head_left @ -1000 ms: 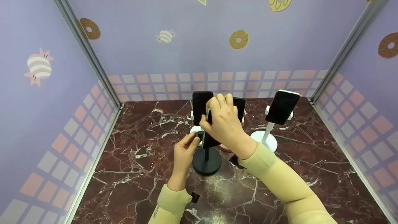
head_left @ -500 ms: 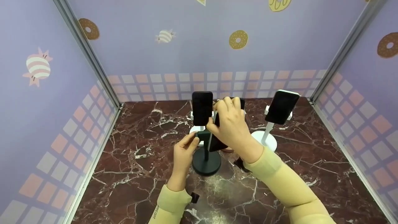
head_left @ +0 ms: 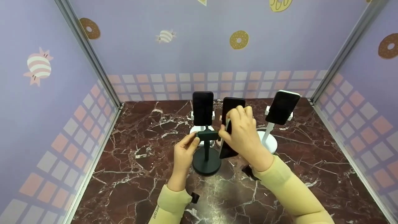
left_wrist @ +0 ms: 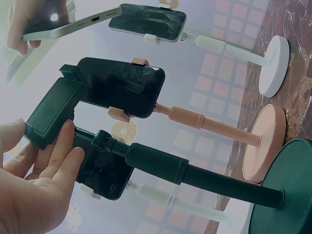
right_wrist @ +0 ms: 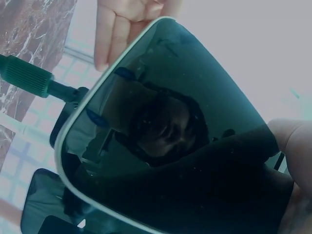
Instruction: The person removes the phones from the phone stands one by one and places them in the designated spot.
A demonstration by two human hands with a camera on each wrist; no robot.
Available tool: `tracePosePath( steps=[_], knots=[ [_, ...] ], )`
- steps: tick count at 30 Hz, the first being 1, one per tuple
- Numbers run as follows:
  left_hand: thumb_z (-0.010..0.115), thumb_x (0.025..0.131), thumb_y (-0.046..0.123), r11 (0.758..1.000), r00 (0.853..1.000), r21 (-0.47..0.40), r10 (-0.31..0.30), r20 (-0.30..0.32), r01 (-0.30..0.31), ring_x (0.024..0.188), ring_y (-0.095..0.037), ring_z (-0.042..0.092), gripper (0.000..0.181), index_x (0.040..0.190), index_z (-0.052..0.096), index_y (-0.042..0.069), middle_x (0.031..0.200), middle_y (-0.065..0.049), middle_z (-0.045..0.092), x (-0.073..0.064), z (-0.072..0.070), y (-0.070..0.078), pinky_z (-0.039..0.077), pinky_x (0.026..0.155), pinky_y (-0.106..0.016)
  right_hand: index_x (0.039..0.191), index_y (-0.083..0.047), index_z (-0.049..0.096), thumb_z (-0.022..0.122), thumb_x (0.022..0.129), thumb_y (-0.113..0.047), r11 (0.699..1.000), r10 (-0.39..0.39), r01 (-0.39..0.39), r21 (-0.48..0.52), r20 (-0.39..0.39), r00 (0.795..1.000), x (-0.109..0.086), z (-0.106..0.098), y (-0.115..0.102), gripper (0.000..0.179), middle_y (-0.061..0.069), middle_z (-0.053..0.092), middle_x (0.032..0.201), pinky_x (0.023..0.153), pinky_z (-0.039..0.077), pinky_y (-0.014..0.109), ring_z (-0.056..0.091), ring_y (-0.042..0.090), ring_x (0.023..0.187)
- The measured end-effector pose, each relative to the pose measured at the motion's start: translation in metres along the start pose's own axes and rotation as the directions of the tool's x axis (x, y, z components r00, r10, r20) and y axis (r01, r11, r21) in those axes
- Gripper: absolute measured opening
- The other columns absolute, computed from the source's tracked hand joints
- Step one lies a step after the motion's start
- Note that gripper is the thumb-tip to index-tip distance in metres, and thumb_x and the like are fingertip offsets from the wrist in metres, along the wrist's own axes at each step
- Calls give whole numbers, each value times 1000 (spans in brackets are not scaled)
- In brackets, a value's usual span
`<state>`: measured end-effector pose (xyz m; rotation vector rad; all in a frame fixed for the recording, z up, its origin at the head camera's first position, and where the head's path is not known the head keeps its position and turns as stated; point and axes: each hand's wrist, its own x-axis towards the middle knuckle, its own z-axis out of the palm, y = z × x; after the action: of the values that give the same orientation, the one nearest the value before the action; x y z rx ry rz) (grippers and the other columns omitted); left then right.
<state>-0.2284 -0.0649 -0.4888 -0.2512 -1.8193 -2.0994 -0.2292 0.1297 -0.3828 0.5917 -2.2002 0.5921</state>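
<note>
two grips in play. my right hand (head_left: 244, 133) holds the pale-edged phone (head_left: 227, 148), narrow grip, fingers curled at its upper part, thumb on the side toward the green clamp head (head_left: 208, 135). my left hand (head_left: 185, 149) pinches that clamp head at its left end.

change over the last second: the phone covered most of the clamp head; now it's shifted right and lower in the head view, and the clamp head shows bare. left wrist view agrees, clear gap between the two. left hand and green round base (head_left: 206, 168) look unmoved.

my read: phone and clamp are separated, so the green stand carries nothing right now and my right hand alone has the phone's weight. left pinch looks like steadying.

where: phone is off the bench (head_left: 124, 186), tilted, just right of the green stand, which stands about mid-bench between left and right edges, farther from the back edge than the others. left rear phone (head_left: 203, 109) and middle rear phone (head_left: 230, 104) sit nearer the back edge in a white stand and a pink stand (left_wrist: 270, 139). right phone (head_left: 282, 108) is up in its own stand toward the back right corner.

watch: right hand overlaps the middle rear phone in the head view; left wrist shows them apart. a wide swing could knock it.
</note>
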Motion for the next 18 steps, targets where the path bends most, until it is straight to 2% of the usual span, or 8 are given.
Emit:
tracePosePath(
  steps=[10,18],
  knots=[
    [69,96,-1,1000,1000,-7,11,1,-11,89,-1,68,32,123,65,-17,118,-38,68,-1,0,-1,55,78,-16,93,-5,48,69,77,-11,1000,27,-27,4,5,1000,-16,-3,16,27,11,46,85,59,24,33,38,33,86],
    [69,95,-2,1000,1000,6,8,-4,-8,82,-1,64,31,122,66,-17,111,-36,70,-1,1,0,53,72,-15,93,-5,47,69,77,-10,998,53,-52,-27,14,999,-28,0,35,28,11,44,82,56,24,33,37,33,83]
  ],
)
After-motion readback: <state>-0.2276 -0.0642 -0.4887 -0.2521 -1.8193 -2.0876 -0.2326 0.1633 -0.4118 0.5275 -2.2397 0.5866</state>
